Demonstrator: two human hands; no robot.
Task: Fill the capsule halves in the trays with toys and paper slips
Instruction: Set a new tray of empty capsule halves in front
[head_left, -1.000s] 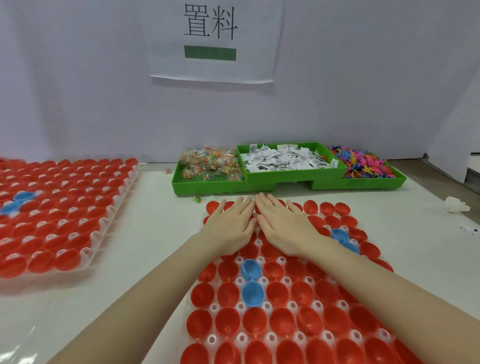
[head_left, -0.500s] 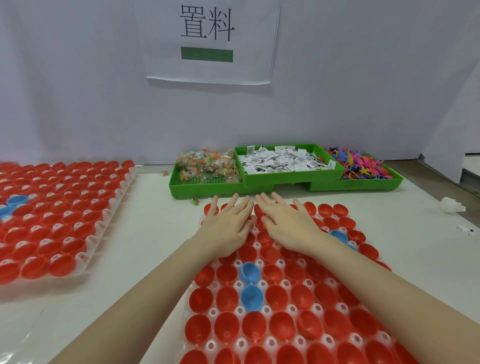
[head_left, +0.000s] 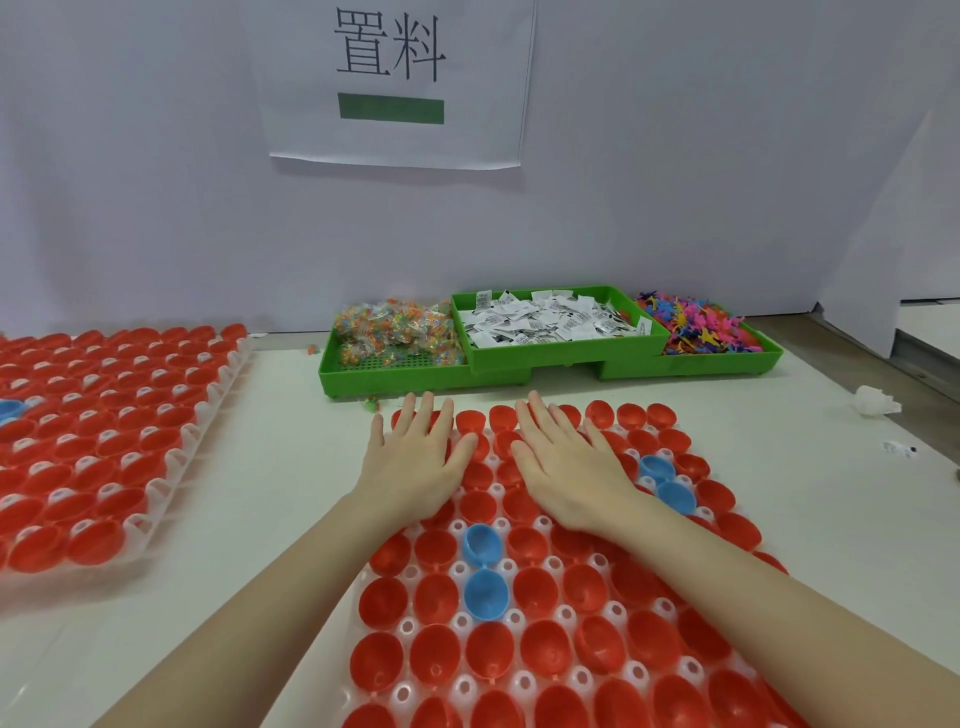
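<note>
On the white counter (head_left: 270, 493), directly below the camera, a clear tray (head_left: 457, 571) of red capsule halves (head_left: 436, 654) is laid out, with a few blue halves (head_left: 485, 592) set among them. Both hands are pressed flat on the far rows of this tray — the left hand (head_left: 415, 462) and the right hand (head_left: 566, 462) lie side by side with a small gap between them. The fingers (head_left: 426, 415) of each hand are held straight and slightly spread, and nothing is gripped by either. A second tray of red halves (head_left: 104, 415) is seen to the left, well apart from the first. Beyond the hands, against the wall, three green bins are lined up: small bagged toys (head_left: 395, 330) are heaped in the left one, paper slips (head_left: 550, 322) fill the middle bin (head_left: 566, 351), and loose colourful toys (head_left: 691, 325) are piled in the right one. A paper sign (head_left: 395, 78) with two printed characters and a green bar is fixed to the wall above — a crumpled white scrap (head_left: 875, 402) lies on the counter at far right.
</note>
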